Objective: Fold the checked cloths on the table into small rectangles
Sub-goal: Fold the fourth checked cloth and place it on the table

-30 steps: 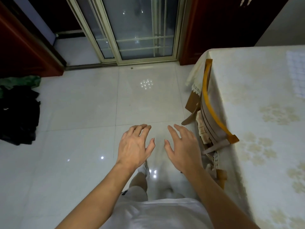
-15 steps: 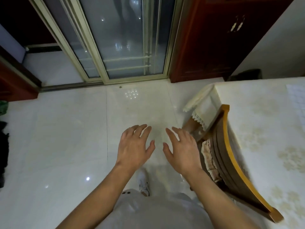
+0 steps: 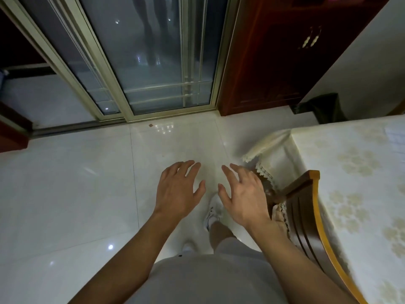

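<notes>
Hovering above the floor [image 3: 65, 183], the left hand [image 3: 177, 189] and right hand [image 3: 243, 194] are spread, holding nothing; a pale cloth [image 3: 395, 137] (pattern unclear) lies on the surface [image 3: 350, 172] well to the right, nearer the right hand.

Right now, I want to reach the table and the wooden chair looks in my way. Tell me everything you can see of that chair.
The chair is wooden: a curved top rail in light yellowish wood over darker brown upright slats. It stands upright close against the edge of the table, its back running along that edge. Pale lace-trimmed fabric shows low beside the slats. Seat and legs are mostly hidden. The right hand hovers beside it, not gripping it.
</notes>
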The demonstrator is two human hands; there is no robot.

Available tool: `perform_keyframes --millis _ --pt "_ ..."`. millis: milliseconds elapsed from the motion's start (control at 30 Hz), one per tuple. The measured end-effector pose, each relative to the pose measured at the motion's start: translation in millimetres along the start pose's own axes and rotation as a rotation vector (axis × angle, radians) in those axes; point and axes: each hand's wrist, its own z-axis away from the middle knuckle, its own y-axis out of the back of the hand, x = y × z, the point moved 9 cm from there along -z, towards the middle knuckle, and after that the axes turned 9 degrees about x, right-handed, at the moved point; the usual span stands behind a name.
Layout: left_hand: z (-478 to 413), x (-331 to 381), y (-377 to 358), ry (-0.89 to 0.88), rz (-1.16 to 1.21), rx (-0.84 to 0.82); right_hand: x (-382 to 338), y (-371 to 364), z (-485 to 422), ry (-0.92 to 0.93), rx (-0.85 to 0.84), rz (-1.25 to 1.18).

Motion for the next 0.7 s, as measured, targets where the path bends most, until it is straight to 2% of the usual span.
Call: perform_keyframes --millis 200,400,700 --pt "-81 -8 -17 -0.036 -0.038 0.011 14 -23 -75 -0.029 -0.004 -0.048" --pt "-197 -8 -45 -0.053 -0.051 0.026 57 -45 -189 -0.079 0.005 -0.088" --pt "-356 52 -93 -0.200 -0.011 0.007 155 -48 -311 -0.205 0.040 -0.091"
